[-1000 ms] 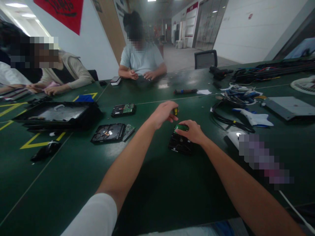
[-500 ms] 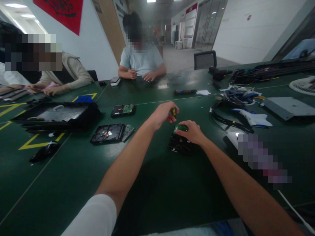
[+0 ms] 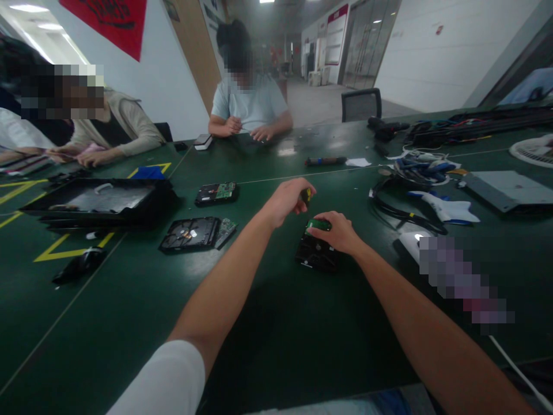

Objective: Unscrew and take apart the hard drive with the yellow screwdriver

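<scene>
Fingers of my left hand [image 3: 287, 200] are closed around a short black-and-yellow handle [image 3: 306, 197], which looks like a screwdriver's; its shaft does not show. Just below it, a black hard drive [image 3: 317, 256] lies on the green table. My right hand [image 3: 339, 231] grips the far right part of this drive, thumb and fingers around a green circuit board [image 3: 318, 223] at its far end. The fingers hide part of the board. To the left are another hard drive [image 3: 188, 235] with a loose circuit board [image 3: 225, 231] beside it, and a third hard drive [image 3: 216, 193].
At the left stand stacked black trays [image 3: 103, 199], with a black object [image 3: 80, 265] in front. Rightward lie black cables [image 3: 401, 213], a blue-and-white glove [image 3: 449, 207], a metal box [image 3: 510, 190] and a blurred-out item [image 3: 466, 282]. Across the table a person [image 3: 250, 106] sits.
The handle in my left hand has turned a little, with the wrist nearly in place. My right hand keeps its grip on the hard drive. The view has shifted very slightly.
</scene>
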